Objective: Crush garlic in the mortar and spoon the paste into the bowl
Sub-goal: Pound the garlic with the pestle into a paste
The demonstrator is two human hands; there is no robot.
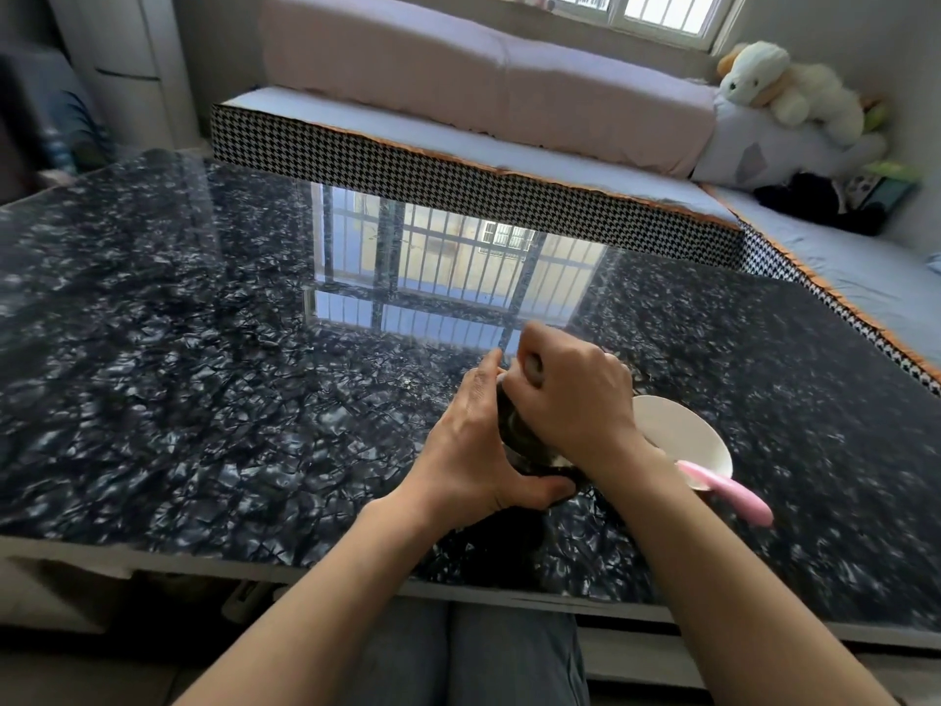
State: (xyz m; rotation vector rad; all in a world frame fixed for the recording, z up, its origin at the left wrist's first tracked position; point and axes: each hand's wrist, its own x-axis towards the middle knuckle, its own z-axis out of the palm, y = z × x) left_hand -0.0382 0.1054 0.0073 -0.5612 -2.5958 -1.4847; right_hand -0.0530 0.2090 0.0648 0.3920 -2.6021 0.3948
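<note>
we see a dark mortar (519, 435) standing on the glossy black marbled desk (203, 374), near its front edge and a little right of centre, mostly hidden by both hands. the left hand (473, 440) wraps the mortar's left side: its fingers (486, 372) reach up along the far rim and its thumb curls round the near base, so it grips the mortar. the right hand (575, 394) sits above the mortar, closed into a fist round the pestle (533, 369), of which only a rounded grey top shows between thumb and forefinger. we cannot tell what lies inside the mortar; a pale patch shows at its near inner wall beneath the right wrist, too small to name.

just right of the mortar stands a white bowl (677, 430), partly behind the right wrist. a pink spoon (733, 494) lies with its pale head against the bowl's near rim and its handle pointing right and toward us on the desk.

behind the desk runs a couch (458, 145) with a houndstooth edge, a pink cushion (458, 73) on it, and a white plush toy (784, 89) at the far right corner.
</note>
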